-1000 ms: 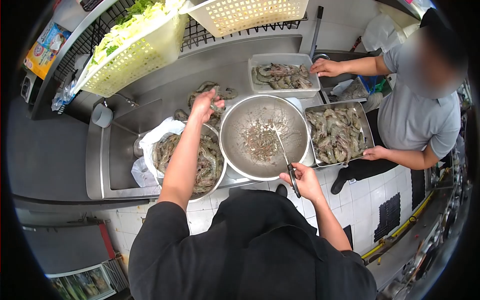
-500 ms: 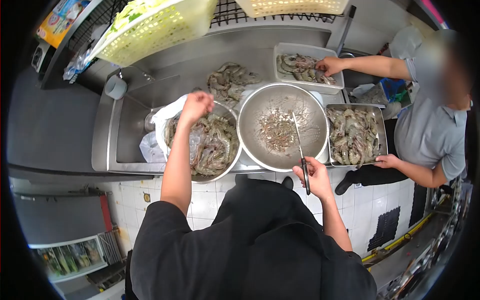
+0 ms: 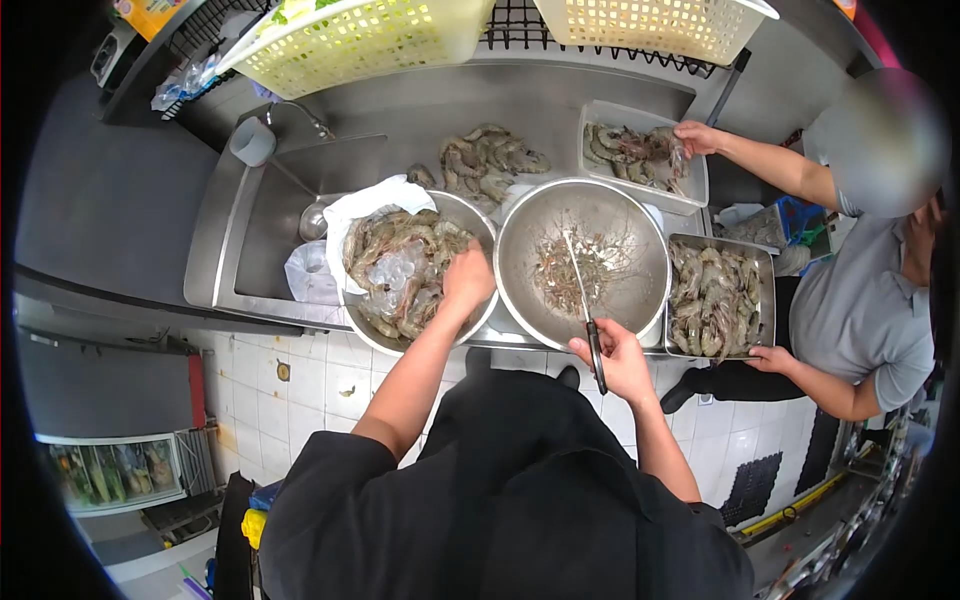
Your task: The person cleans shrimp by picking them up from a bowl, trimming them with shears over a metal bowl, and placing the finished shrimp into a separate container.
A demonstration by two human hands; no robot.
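My left hand (image 3: 467, 280) reaches into the right side of a steel bowl (image 3: 377, 345) of raw shrimp (image 3: 370, 240). Its fingers are curled down on a shrimp there, the tips partly hidden. Clear ice (image 3: 395, 268) lies among these shrimp, and a white cloth (image 3: 375, 198) drapes over the bowl's far left rim. In my right hand (image 3: 620, 362) are black-handled scissors (image 3: 596, 355), seen nearly edge-on. Their blades point away from me over a second steel bowl (image 3: 520, 285), which holds a heap of thin trimmed shrimp bits (image 3: 575, 268).
Loose shrimp (image 3: 485, 160) lie on the steel counter behind the bowls. A co-worker (image 3: 850, 270) on the right has one hand at a plastic tub (image 3: 640, 185) of shrimp, the other on a shrimp-filled metal tray (image 3: 715, 300). Yellowish baskets (image 3: 370, 45) hang overhead; a sink (image 3: 265, 235) is left.
My left hand has gone from above the shrimp bowl's far side down into its right side. The scissors stay in my right hand over the bowl of trimmings. The view has shifted slightly.
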